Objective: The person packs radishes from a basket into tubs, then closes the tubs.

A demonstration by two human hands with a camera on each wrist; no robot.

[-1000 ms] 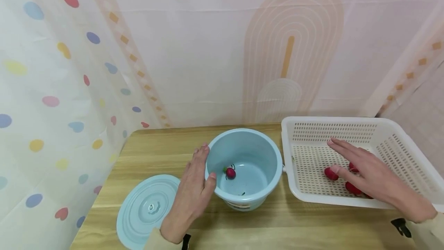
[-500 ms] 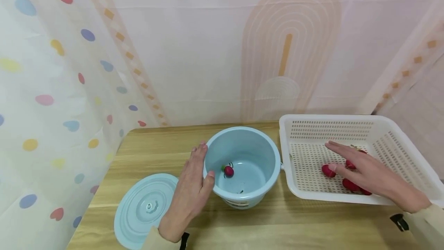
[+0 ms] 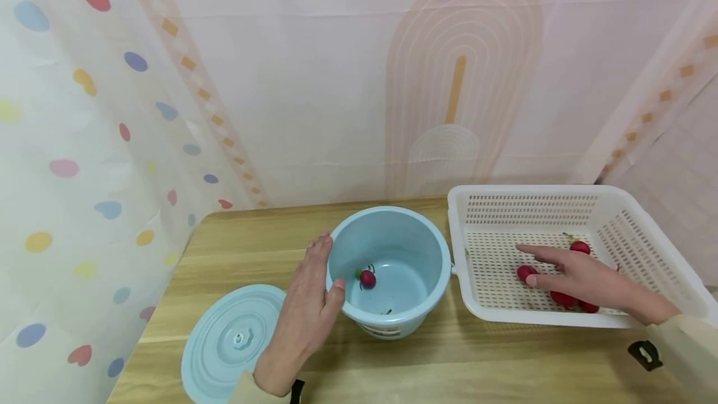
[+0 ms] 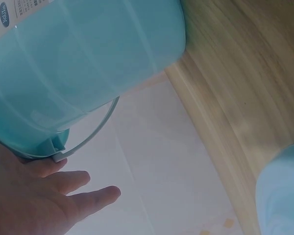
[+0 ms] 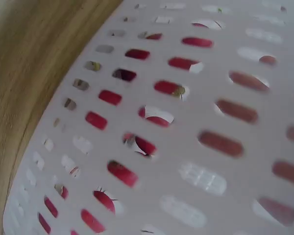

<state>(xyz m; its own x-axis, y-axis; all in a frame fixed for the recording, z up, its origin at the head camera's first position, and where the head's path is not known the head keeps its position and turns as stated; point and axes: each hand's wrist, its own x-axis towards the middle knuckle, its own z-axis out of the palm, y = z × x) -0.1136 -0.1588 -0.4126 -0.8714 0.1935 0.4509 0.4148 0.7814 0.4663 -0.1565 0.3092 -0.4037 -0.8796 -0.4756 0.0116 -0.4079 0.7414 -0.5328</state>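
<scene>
My left hand (image 3: 305, 307) rests against the left rim of a light blue plastic bucket (image 3: 387, 229), its fingers straight. In the left wrist view the fingers (image 4: 95, 200) are spread beside the bucket's thin handle (image 4: 100, 125). A single small red radish (image 3: 368, 278) with a green top lies on the bucket's floor. My right hand (image 3: 586, 279) is over a white slotted basket (image 3: 521, 318), its fingers extended and thumb close by a radish (image 3: 526, 273). Several more radishes (image 3: 563, 300) lie under and around this hand. Through the slots, the right wrist view shows red radishes (image 5: 122, 174) and parts of fingers (image 5: 237, 110).
A round light blue lid (image 3: 238, 335) lies flat on the wooden table (image 3: 449, 366), left of the bucket. The basket stands close to the bucket's right side. A patterned cloth (image 3: 325, 111) hangs behind the table.
My right hand has lowered toward the radishes, its fingers now pointing more to the left, uncovering a radish at the back. The left hand stays at the rim. The head view has shifted slightly.
</scene>
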